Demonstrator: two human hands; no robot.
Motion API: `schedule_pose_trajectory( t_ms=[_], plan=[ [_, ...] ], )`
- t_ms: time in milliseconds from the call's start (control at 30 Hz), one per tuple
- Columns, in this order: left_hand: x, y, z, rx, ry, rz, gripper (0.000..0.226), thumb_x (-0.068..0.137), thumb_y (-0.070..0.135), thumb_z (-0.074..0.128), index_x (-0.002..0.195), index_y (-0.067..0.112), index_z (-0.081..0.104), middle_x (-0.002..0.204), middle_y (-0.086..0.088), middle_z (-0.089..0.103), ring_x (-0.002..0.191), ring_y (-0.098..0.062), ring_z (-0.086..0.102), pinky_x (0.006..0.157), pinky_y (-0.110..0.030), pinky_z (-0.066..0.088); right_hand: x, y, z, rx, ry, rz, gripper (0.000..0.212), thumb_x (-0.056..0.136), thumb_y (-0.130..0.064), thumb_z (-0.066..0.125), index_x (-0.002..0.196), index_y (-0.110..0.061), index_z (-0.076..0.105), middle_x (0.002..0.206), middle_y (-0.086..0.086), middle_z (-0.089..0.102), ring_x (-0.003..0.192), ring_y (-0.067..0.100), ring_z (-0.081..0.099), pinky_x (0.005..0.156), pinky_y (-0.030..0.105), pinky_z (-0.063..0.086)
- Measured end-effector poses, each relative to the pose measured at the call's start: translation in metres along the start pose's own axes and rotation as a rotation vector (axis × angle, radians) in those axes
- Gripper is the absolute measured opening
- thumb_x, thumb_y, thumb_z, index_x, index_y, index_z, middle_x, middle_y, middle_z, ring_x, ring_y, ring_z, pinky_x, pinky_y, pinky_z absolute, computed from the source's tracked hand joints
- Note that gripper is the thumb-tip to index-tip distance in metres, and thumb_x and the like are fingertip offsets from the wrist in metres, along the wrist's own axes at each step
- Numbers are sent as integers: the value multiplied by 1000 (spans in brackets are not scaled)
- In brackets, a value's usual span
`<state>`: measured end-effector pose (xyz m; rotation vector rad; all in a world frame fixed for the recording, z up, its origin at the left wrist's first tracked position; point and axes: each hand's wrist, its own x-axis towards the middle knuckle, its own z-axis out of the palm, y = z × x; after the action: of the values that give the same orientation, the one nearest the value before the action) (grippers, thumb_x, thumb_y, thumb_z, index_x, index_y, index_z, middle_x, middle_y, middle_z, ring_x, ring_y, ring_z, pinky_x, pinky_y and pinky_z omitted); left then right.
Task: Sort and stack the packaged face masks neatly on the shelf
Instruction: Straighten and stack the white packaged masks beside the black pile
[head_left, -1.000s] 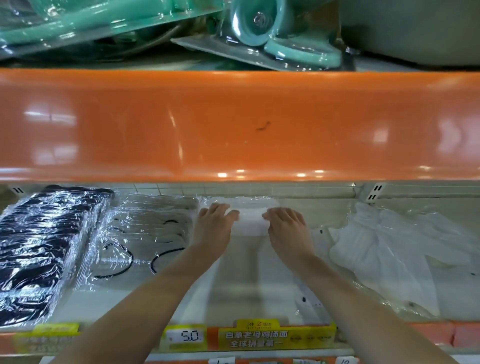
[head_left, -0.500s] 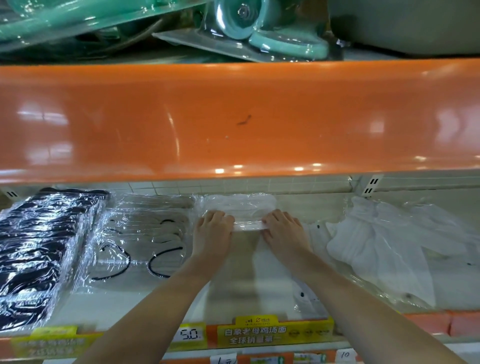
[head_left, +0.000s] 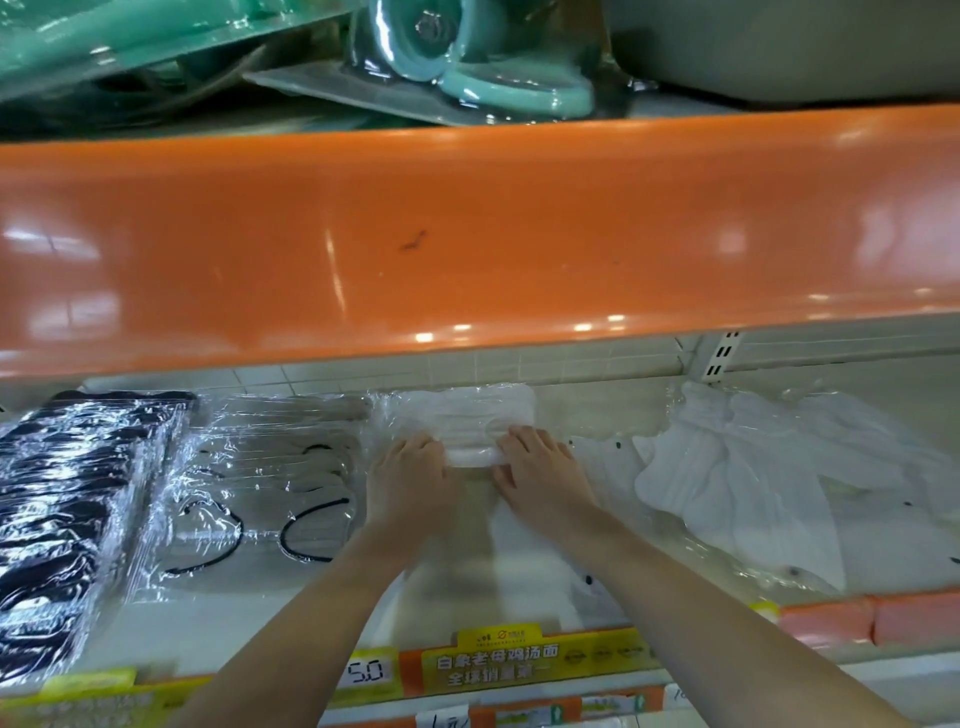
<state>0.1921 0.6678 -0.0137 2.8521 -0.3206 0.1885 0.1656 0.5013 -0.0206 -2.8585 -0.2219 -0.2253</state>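
A clear-wrapped pack of white face masks (head_left: 467, 415) lies at the back of the cream shelf (head_left: 208, 618), in the middle. My left hand (head_left: 410, 478) and my right hand (head_left: 540, 473) lie palm down side by side, fingertips pressing on the pack's near edge. A stack of black mask packs (head_left: 62, 499) fills the left end. Beside it lie clear packs with black ear loops (head_left: 260, 467). On the right sits a loose, untidy heap of white mask packs (head_left: 753, 478).
A glossy orange shelf lip (head_left: 467, 234) hangs low over the working shelf and hides its back wall. Teal plastic goods (head_left: 467, 62) sit on the shelf above. Yellow and orange price labels (head_left: 519, 662) line the front edge. A slotted upright (head_left: 719, 356) stands at the back right.
Both hands have slid the white pack farther back on the shelf and drawn closer together on its near edge. The piles to either side have not moved.
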Motion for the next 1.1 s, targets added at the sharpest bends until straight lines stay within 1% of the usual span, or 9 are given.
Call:
schedule_pose_trajectory(
  t_ms=[167, 267, 433, 533, 667, 767, 900, 1033, 1100],
  plan=[
    [-15, 26, -10, -155, -28, -21, 38, 91, 13, 43, 126, 16, 57, 127, -2, 58, 121, -23, 48, 95, -34, 38, -9, 9, -18, 131, 48, 2, 36, 95, -18, 49, 131, -12, 51, 133, 4, 51, 123, 25, 46, 96, 34, 34],
    [-33, 52, -14, -297, -59, 12, 37, 91, 15, 43, 124, 22, 58, 124, 2, 61, 116, -17, 52, 93, -32, 42, -25, 26, -29, 182, 76, 132, 32, 96, -17, 47, 127, -13, 55, 128, 4, 53, 116, 24, 50, 94, 35, 39],
    [-51, 92, -12, -429, -198, -29, 37, 93, 17, 44, 126, 28, 56, 129, 10, 57, 117, -12, 53, 94, -28, 41, -64, 57, -41, 174, -22, 307, 36, 94, -23, 40, 125, -12, 56, 129, 4, 51, 123, 23, 44, 97, 32, 37],
    [-54, 110, -3, -441, -270, -18, 39, 92, 17, 45, 131, 24, 50, 131, 4, 55, 120, -15, 50, 95, -30, 41, -89, 64, -36, 146, 14, 231, 53, 83, -38, 28, 112, -8, 62, 114, 7, 56, 107, 30, 53, 89, 40, 44],
    [-58, 129, 5, -539, -296, -82, 42, 90, 13, 48, 132, 15, 48, 128, -7, 57, 116, -22, 52, 96, -34, 42, -110, 60, -35, 55, -34, 207, 39, 90, -28, 49, 125, -12, 54, 124, 5, 50, 113, 27, 48, 91, 36, 44],
    [-61, 140, 4, -661, -275, -189, 44, 91, 11, 49, 135, 12, 44, 130, -7, 53, 119, -22, 50, 99, -31, 38, -116, 53, -34, -1, -5, 211, 43, 84, -36, 44, 115, -11, 61, 114, 6, 60, 103, 30, 59, 82, 38, 51],
    [-59, 147, 3, -924, -256, -375, 38, 91, 9, 50, 128, 11, 44, 108, 0, 58, 88, -13, 54, 76, -30, 45, -123, 51, -30, 21, 50, 202, 39, 79, -36, 45, 99, -11, 67, 100, 7, 64, 91, 29, 63, 77, 36, 54],
    [-54, 147, 6, -1034, -273, -489, 52, 89, 12, 57, 138, 8, 38, 96, 2, 62, 93, -19, 62, 80, -29, 47, -125, 50, -30, 78, 152, 193, 32, 83, -32, 48, 100, -12, 66, 103, 4, 65, 97, 26, 61, 84, 35, 52],
    [-52, 148, 8, -962, -300, -457, 38, 88, 18, 61, 124, 15, 49, 87, 5, 59, 88, -16, 61, 78, -27, 45, -126, 49, -30, 102, 230, 181, 29, 87, -30, 46, 98, -13, 67, 101, 3, 66, 96, 23, 60, 83, 34, 51]
  ],
)
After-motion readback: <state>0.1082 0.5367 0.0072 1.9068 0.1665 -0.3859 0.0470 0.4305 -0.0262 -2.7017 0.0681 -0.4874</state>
